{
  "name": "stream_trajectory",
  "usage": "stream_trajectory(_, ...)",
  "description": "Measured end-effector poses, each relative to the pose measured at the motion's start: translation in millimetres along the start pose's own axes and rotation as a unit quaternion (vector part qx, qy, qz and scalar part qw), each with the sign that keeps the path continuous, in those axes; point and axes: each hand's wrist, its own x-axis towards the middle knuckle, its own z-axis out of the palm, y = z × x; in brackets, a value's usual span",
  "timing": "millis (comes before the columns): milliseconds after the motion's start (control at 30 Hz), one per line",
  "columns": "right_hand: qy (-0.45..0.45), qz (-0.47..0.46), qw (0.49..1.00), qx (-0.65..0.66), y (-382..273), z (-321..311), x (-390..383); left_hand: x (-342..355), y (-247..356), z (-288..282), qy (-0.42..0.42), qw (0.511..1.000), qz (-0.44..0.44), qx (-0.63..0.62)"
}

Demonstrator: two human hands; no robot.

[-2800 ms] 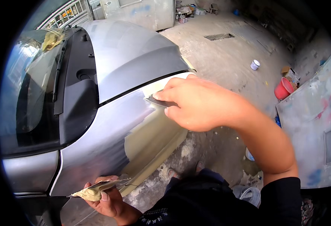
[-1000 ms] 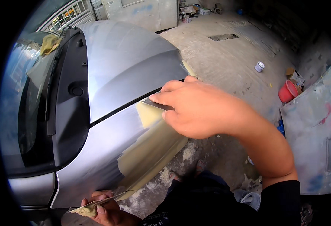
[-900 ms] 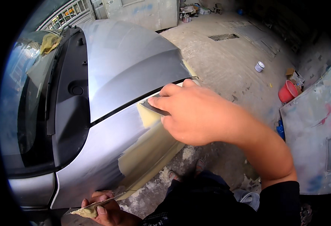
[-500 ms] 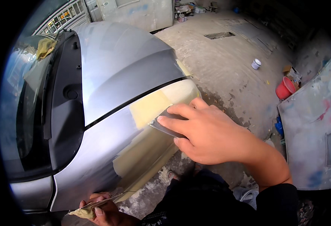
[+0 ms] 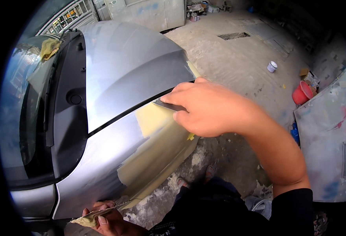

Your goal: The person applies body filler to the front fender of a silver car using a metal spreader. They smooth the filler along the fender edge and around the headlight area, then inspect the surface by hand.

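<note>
My right hand grips a dark, flat putty spreader between thumb and fingers. Its edge rests against the upper part of the silver car fender, close to the gap along the hood. A pale yellow patch of filler lies under and beside the spreader, and a duller, older-looking layer covers the side below it. At the lower left my left hand holds a thin flat plate, with a lump of yellowish putty on its outer end. My right fingertips are partly hidden behind the hand.
A yellow cloth lies by the windshield. On the concrete floor stand a small white can and a red bucket. A paint-stained panel leans at the right. A whitish container stands by my legs.
My right hand has moved up and forward with the spreader, from the filler patch's lower edge to its top by the hood gap. My left hand stays nearly in place.
</note>
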Motion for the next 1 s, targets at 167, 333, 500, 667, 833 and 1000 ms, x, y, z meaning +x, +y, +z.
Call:
stream_trajectory(167,0.025,-0.025,0.999,0.027,-6.5,7.2,-17.5,-0.1,-0.2,-1.0,-0.001,1.000,0.010,0.021)
stream_trajectory(333,0.118,-0.060,0.991,-0.004,-8.5,38.3,-42.2,2.0,3.0,1.2,-0.017,1.000,0.006,0.023)
stream_trajectory(500,0.179,-0.061,0.982,-0.007,-12.1,58.2,-59.6,4.1,6.9,14.9,-0.002,1.000,-0.017,-0.019)
stream_trajectory(667,0.213,-0.097,0.972,0.036,-9.9,58.7,-80.5,17.6,9.1,68.1,-0.089,0.979,-0.021,-0.179)
stream_trajectory(833,0.203,-0.327,0.851,0.356,-20.7,56.1,-99.4,5.2,8.2,149.0,0.055,0.973,-0.184,-0.126)
stream_trajectory(1000,0.222,-0.373,0.852,0.292,-7.6,70.5,-93.3,9.2,9.4,174.7,0.066,0.960,-0.217,-0.164)
